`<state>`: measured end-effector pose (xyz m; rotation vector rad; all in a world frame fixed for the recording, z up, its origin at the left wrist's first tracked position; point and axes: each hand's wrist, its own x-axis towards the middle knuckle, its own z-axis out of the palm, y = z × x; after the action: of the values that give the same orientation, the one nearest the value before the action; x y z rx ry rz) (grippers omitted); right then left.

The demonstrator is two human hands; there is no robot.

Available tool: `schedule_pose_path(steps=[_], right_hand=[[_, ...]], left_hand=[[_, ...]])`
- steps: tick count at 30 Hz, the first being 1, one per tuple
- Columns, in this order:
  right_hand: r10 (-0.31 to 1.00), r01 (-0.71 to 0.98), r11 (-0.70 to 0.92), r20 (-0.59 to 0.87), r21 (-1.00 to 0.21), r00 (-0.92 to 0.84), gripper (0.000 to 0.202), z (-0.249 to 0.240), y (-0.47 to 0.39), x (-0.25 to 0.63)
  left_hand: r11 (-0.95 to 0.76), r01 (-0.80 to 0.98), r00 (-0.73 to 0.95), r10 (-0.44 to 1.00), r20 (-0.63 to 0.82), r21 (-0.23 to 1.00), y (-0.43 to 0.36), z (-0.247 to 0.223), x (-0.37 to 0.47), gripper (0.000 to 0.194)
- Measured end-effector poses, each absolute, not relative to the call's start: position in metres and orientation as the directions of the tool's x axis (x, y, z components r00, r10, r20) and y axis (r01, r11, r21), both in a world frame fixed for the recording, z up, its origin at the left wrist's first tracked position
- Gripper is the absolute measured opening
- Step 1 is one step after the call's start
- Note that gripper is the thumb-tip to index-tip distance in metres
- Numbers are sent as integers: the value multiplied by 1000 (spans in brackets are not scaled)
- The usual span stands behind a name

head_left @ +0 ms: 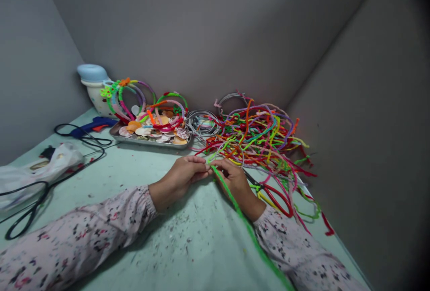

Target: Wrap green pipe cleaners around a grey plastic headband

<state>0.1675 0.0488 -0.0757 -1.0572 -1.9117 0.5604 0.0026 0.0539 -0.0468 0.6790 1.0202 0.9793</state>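
A long green pipe cleaner [238,210] runs from my fingertips down across my right forearm to the lower edge of the view. My right hand [237,186] pinches it near its upper end, thumb and index finger together. From the other side, my left hand [184,177] meets it, fingertips closed on the tip of the same pipe cleaner; the exact pinch point is small and partly covered. A thin grey wire loop [242,154] shows just behind my right hand. Red-handled scissors [280,201] lie beside my right wrist.
A tangled heap of coloured pipe cleaners [262,130] lies beyond my right hand. Coiled grey wire [203,123] sits beside a metal tray [151,144] of shells and wrapped hoops. Leftward are a blue glue gun [89,127], black cord [40,206], plastic bag [60,163] and blue-lidded container [97,92].
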Motion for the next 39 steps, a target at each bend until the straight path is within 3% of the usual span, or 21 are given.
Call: schedule_pose_path(steps=[23, 39], right_hand=[[877, 461, 480, 425, -746, -226, 20, -88, 42, 167], [851, 533, 520, 460, -668, -253, 13, -86, 40, 165]], left_hand=[[491, -274, 248, 867, -432, 827, 60, -52, -4, 11], [455, -164, 248, 878, -410, 875, 60, -54, -2, 10]])
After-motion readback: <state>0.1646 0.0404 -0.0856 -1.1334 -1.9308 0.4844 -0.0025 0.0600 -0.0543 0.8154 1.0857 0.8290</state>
